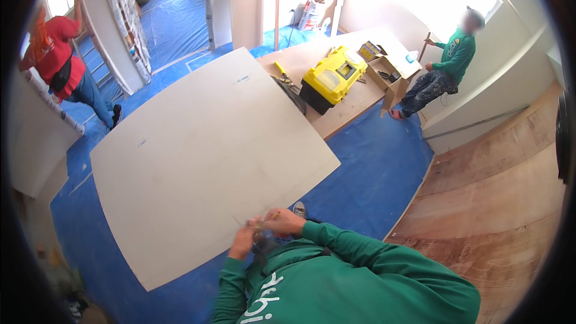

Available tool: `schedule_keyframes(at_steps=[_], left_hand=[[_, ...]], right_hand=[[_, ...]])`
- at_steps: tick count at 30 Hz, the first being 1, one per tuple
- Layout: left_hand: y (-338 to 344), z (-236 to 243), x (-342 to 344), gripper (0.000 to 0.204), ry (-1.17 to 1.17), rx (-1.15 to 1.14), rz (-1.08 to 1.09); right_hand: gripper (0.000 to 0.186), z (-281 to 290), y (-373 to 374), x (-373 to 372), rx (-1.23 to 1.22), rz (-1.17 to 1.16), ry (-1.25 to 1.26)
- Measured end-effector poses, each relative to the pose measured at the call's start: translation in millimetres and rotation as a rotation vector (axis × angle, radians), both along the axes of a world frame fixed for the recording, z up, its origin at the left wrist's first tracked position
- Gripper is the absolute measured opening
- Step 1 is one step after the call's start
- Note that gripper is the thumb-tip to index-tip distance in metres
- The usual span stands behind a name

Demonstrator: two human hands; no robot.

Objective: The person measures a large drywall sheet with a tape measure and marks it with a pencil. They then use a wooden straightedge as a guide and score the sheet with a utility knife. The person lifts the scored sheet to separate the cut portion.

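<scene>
Board (204, 144) edge nr L hand (243, 241), R hand (285, 222); floor (366, 168) alongside

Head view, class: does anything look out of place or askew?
Slightly: the cardboard box stands open, one flap hanging past the wooden worktop's edge, untidy beside the yellow-and-black toolbox. The pale board shows no obvious damage.
</scene>
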State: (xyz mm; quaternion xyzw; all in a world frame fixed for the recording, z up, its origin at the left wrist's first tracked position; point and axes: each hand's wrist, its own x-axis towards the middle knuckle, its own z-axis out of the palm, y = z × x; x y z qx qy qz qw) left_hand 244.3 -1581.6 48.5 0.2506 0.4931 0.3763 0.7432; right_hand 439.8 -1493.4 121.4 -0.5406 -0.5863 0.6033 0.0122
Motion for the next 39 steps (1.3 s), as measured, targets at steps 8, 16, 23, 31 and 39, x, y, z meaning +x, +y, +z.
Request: schedule_keyframes(at_steps=[8,16,23,31,39], left_hand=[[15,17,84,0.071,0.084,-0.011,-0.591],[50,70,174,0.068,0.016,-0.152,-0.663],[86,74,372,0.069,0.083,-0.042,-0.705],[111,71,499,0.065,0.008,-0.096,-0.790],[213,56,525,0.053,0.139,0.051,-0.552]], right_hand=[[0.050,-37,-33,138,0.284,-0.150,-0.185],[0.040,-73,-65,237,-0.204,-0.779,0.235],[0.040,-57,-45,351,-0.057,-0.945,0.433],[0.026,-39,-92,543,-0.099,-1.245,0.390],[0.021,-73,-111,612,-0.234,-1.567,0.261]])
